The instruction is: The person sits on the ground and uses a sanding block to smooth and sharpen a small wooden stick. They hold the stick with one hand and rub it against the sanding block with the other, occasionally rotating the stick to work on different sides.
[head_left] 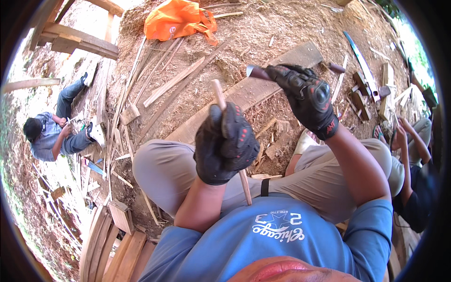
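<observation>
My left hand (226,143), in a black glove with red dots, is closed round a slender, rounded wooden stick (245,187). The stick is tilted, its upper tip standing out above the fist and its lower end touching or close to my blue shirt. Up and to the right, my gloved right hand (303,94) is closed on a curled brown-grey piece with a pale end, which looks like sandpaper (258,73). The sandpaper is apart from the stick. Fingers of the right hand hide part of it.
A wide plank (263,91) lies beyond my crossed legs on shaving-covered ground. An orange bag (176,19) is at the far side. A handsaw (361,63) and wood blocks (361,101) lie right. People sit at left (51,134) and right (413,188).
</observation>
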`<act>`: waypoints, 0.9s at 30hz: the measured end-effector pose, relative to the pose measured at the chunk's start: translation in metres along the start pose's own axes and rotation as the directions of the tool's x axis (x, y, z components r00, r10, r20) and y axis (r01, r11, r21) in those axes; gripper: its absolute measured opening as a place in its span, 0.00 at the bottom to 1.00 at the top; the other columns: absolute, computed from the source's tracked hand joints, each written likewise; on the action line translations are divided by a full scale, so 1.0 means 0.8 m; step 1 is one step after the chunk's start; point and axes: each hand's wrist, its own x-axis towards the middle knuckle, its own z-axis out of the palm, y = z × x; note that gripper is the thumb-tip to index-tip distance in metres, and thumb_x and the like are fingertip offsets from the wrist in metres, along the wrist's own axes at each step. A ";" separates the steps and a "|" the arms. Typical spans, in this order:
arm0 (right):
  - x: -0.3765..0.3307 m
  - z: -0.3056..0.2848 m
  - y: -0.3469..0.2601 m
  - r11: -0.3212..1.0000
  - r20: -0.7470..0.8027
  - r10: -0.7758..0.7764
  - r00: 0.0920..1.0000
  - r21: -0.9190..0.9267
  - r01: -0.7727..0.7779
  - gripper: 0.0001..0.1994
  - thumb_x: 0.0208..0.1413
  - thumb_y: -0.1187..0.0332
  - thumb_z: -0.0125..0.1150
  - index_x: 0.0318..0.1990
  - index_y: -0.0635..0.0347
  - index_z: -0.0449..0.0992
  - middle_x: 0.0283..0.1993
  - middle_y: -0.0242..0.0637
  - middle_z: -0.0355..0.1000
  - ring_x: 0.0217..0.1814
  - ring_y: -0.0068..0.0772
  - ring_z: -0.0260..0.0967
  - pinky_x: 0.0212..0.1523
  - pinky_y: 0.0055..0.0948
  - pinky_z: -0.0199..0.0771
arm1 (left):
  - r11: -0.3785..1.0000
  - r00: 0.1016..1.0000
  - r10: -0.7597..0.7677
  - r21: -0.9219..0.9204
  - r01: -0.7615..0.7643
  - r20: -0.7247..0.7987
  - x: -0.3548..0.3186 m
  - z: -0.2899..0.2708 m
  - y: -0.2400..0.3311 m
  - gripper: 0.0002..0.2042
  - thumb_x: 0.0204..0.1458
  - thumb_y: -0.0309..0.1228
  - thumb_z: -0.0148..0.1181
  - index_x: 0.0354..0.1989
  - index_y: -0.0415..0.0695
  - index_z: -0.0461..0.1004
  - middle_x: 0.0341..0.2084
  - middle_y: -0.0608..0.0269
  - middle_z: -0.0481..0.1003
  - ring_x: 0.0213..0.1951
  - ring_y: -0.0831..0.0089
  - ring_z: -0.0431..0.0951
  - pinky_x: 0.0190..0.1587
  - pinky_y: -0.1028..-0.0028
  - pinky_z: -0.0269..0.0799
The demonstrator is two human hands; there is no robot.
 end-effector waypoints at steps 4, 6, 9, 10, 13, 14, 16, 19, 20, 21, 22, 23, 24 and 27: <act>0.030 -0.027 -0.025 0.985 -0.050 0.094 0.994 0.149 -0.086 0.22 0.61 0.79 0.60 0.62 0.50 0.79 0.57 0.42 0.82 0.59 0.49 0.80 0.61 0.44 0.80 | 0.999 0.998 -0.050 0.018 0.051 -0.039 -0.003 0.002 -0.017 0.22 0.74 0.53 0.42 0.35 0.50 0.70 0.14 0.71 0.61 0.13 0.78 0.56 0.17 0.74 0.54; 0.044 -0.044 -0.046 0.991 -0.075 0.054 0.996 0.129 -0.044 0.23 0.61 0.79 0.59 0.63 0.49 0.79 0.59 0.41 0.81 0.61 0.48 0.79 0.61 0.45 0.80 | 0.998 0.997 -0.068 0.004 0.068 -0.031 -0.004 0.002 -0.021 0.22 0.74 0.54 0.42 0.36 0.50 0.71 0.15 0.71 0.61 0.14 0.79 0.55 0.17 0.74 0.53; 0.059 -0.060 -0.067 0.993 -0.107 -0.079 0.991 0.083 0.088 0.22 0.60 0.78 0.60 0.61 0.51 0.80 0.61 0.40 0.80 0.60 0.49 0.79 0.60 0.46 0.79 | 0.997 0.996 -0.074 0.028 0.076 -0.041 -0.003 -0.002 -0.024 0.22 0.75 0.54 0.40 0.38 0.50 0.72 0.15 0.72 0.60 0.14 0.80 0.55 0.17 0.75 0.53; 0.063 -0.066 -0.076 0.990 -0.112 -0.100 0.989 0.085 0.110 0.19 0.62 0.77 0.61 0.60 0.53 0.81 0.60 0.42 0.80 0.59 0.50 0.79 0.58 0.44 0.79 | 0.996 0.996 -0.074 0.052 0.077 -0.052 -0.003 0.000 -0.025 0.22 0.75 0.54 0.40 0.39 0.49 0.71 0.15 0.72 0.60 0.14 0.80 0.55 0.17 0.76 0.52; 0.061 -0.065 -0.085 0.980 -0.111 -0.194 0.975 0.028 0.198 0.21 0.59 0.73 0.63 0.60 0.50 0.81 0.63 0.37 0.79 0.61 0.48 0.78 0.57 0.42 0.78 | 0.988 0.989 -0.015 0.148 0.037 -0.147 -0.002 0.008 -0.032 0.22 0.75 0.52 0.39 0.38 0.49 0.70 0.13 0.74 0.56 0.11 0.80 0.53 0.15 0.74 0.50; 0.059 -0.063 -0.081 0.969 -0.081 -0.247 0.966 -0.037 0.244 0.23 0.57 0.71 0.64 0.62 0.46 0.80 0.64 0.33 0.78 0.62 0.44 0.77 0.57 0.41 0.77 | 0.983 0.982 0.018 0.185 0.017 -0.187 -0.002 0.011 -0.034 0.21 0.76 0.51 0.39 0.37 0.49 0.69 0.12 0.74 0.54 0.09 0.80 0.52 0.13 0.73 0.49; 0.057 -0.064 -0.078 0.953 -0.014 -0.288 0.958 -0.104 0.285 0.24 0.57 0.65 0.62 0.63 0.42 0.80 0.67 0.28 0.76 0.64 0.39 0.76 0.57 0.40 0.76 | 0.982 0.980 0.035 0.190 0.002 -0.195 -0.001 0.018 -0.030 0.20 0.76 0.50 0.39 0.38 0.49 0.69 0.12 0.75 0.54 0.10 0.81 0.51 0.13 0.74 0.48; 0.047 -0.064 -0.066 0.909 0.057 -0.346 0.936 -0.226 0.350 0.25 0.59 0.60 0.58 0.65 0.39 0.79 0.70 0.25 0.74 0.65 0.37 0.75 0.57 0.40 0.75 | 0.988 0.986 0.011 0.151 0.015 -0.166 -0.001 0.013 -0.027 0.19 0.76 0.48 0.39 0.39 0.49 0.69 0.13 0.76 0.54 0.10 0.82 0.49 0.12 0.76 0.46; 0.046 -0.059 -0.054 0.893 0.092 -0.351 0.932 -0.266 0.362 0.26 0.60 0.58 0.56 0.67 0.38 0.78 0.71 0.24 0.74 0.65 0.36 0.75 0.58 0.39 0.74 | 0.991 0.989 -0.005 0.131 0.025 -0.150 -0.001 0.009 -0.025 0.19 0.76 0.48 0.39 0.39 0.49 0.69 0.13 0.76 0.55 0.10 0.83 0.49 0.12 0.76 0.46; 0.040 -0.055 -0.047 0.914 0.125 -0.298 0.946 -0.248 0.320 0.26 0.60 0.58 0.58 0.68 0.38 0.78 0.71 0.24 0.73 0.66 0.35 0.74 0.59 0.39 0.73 | 0.986 0.981 -0.003 0.164 0.035 -0.194 0.000 0.003 -0.027 0.18 0.76 0.48 0.41 0.40 0.50 0.69 0.14 0.76 0.55 0.11 0.83 0.49 0.13 0.77 0.46; 0.038 -0.053 -0.043 0.906 0.114 -0.317 0.942 -0.258 0.336 0.25 0.59 0.60 0.60 0.66 0.38 0.79 0.70 0.24 0.74 0.66 0.34 0.74 0.59 0.39 0.73 | 0.980 0.971 0.002 0.195 0.046 -0.239 0.002 -0.003 -0.032 0.17 0.76 0.48 0.42 0.40 0.50 0.70 0.15 0.76 0.56 0.12 0.84 0.50 0.14 0.78 0.47; 0.038 -0.051 -0.040 0.897 0.103 -0.336 0.936 -0.267 0.352 0.24 0.59 0.62 0.61 0.64 0.39 0.80 0.68 0.25 0.76 0.67 0.33 0.74 0.60 0.39 0.73 | 0.973 0.959 0.009 0.225 0.058 -0.284 0.003 -0.005 -0.033 0.17 0.76 0.48 0.44 0.41 0.50 0.71 0.16 0.77 0.56 0.12 0.84 0.50 0.15 0.78 0.47; 0.034 -0.048 -0.027 0.898 0.084 -0.316 0.945 -0.296 0.326 0.23 0.58 0.63 0.62 0.63 0.39 0.81 0.66 0.25 0.77 0.67 0.34 0.74 0.60 0.40 0.73 | 0.968 0.939 -0.009 0.233 0.095 -0.345 0.005 -0.005 -0.033 0.18 0.76 0.49 0.43 0.38 0.51 0.70 0.15 0.77 0.56 0.12 0.85 0.51 0.14 0.78 0.48; 0.021 -0.045 0.042 0.877 0.125 -0.191 0.974 -0.424 0.226 0.20 0.56 0.68 0.66 0.57 0.42 0.83 0.57 0.28 0.83 0.66 0.37 0.75 0.62 0.42 0.74 | 0.980 0.988 0.117 0.176 -0.098 -0.097 0.001 0.003 -0.001 0.19 0.75 0.50 0.45 0.36 0.51 0.69 0.15 0.76 0.57 0.13 0.84 0.52 0.14 0.78 0.49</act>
